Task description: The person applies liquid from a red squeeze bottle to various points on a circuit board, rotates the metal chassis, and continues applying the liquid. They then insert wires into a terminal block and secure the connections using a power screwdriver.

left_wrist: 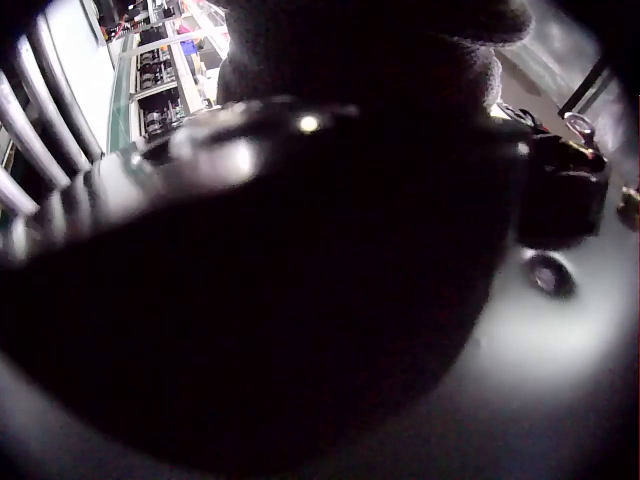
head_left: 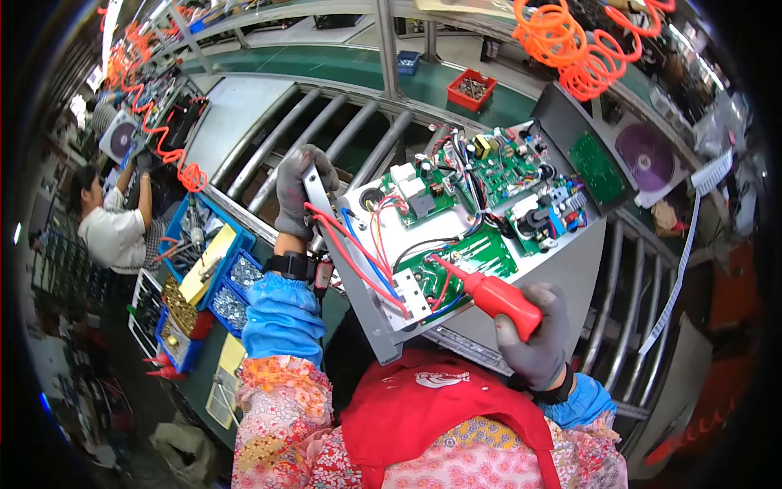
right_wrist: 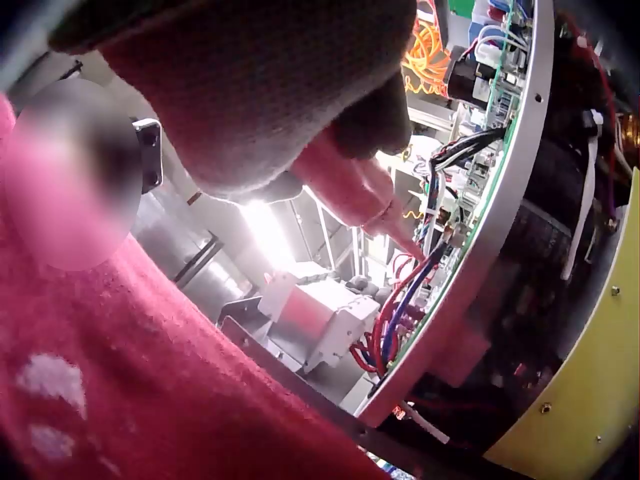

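In the head view, my gloved left hand (head_left: 295,191) grips the upper end of a grey metal end panel (head_left: 358,285) on an open electronics chassis (head_left: 525,248). My gloved right hand (head_left: 533,338) holds a red bottle (head_left: 501,297) with a tapered nozzle. Its tip points down at the green circuit board (head_left: 481,259) nearest me, beside red and blue wires (head_left: 371,265). The right wrist view shows the red bottle (right_wrist: 350,185) under my glove (right_wrist: 265,110), its tip by the wires at the chassis wall (right_wrist: 480,250). Dark shapes fill most of the left wrist view.
Metal rollers (head_left: 281,138) run behind and right of the chassis. Blue bins (head_left: 236,297) of small hardware stand at left, near another person (head_left: 118,220). A red tray (head_left: 471,90) sits on the green belt behind. Orange coiled hoses (head_left: 562,41) hang overhead.
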The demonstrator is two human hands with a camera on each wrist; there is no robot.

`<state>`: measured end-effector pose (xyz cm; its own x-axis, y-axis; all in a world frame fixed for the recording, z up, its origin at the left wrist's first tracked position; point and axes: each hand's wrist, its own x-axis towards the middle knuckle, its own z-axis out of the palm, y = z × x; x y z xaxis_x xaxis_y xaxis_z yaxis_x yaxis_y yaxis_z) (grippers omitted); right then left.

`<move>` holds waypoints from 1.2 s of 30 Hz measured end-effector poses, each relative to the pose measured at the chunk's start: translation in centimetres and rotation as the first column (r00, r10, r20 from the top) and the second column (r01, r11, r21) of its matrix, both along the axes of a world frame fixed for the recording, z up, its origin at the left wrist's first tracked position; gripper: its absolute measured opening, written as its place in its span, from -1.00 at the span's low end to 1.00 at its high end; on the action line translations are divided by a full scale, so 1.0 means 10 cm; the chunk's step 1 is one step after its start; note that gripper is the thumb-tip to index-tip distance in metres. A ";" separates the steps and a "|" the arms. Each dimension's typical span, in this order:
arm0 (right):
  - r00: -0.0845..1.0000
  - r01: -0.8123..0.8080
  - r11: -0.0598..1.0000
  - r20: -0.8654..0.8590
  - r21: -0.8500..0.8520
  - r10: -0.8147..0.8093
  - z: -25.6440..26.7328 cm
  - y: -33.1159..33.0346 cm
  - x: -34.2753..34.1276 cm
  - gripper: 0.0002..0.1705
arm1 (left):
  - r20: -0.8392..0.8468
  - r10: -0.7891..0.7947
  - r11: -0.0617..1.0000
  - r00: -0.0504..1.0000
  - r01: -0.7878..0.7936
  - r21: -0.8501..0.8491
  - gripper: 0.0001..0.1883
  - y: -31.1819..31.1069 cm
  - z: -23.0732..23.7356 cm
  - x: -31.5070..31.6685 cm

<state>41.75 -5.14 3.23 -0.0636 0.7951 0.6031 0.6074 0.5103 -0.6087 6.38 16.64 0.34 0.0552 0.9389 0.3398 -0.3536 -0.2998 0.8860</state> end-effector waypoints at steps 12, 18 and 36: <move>0.977 0.141 0.989 0.153 0.051 -0.147 1.25 0.79 -0.40 -0.54 | -0.083 0.064 0.998 0.995 -0.064 0.009 -0.54 0.01 -0.07 0.04; 0.874 0.117 0.992 0.470 0.050 -0.127 1.35 1.17 -0.73 -0.59 | -0.145 0.106 0.993 0.984 -0.098 0.061 -0.48 -0.07 0.07 0.08; 0.686 0.095 0.992 0.717 0.084 -0.127 1.10 1.38 -1.01 -0.61 | -0.095 -0.055 0.998 0.994 0.058 0.037 -0.55 -0.09 0.13 -0.01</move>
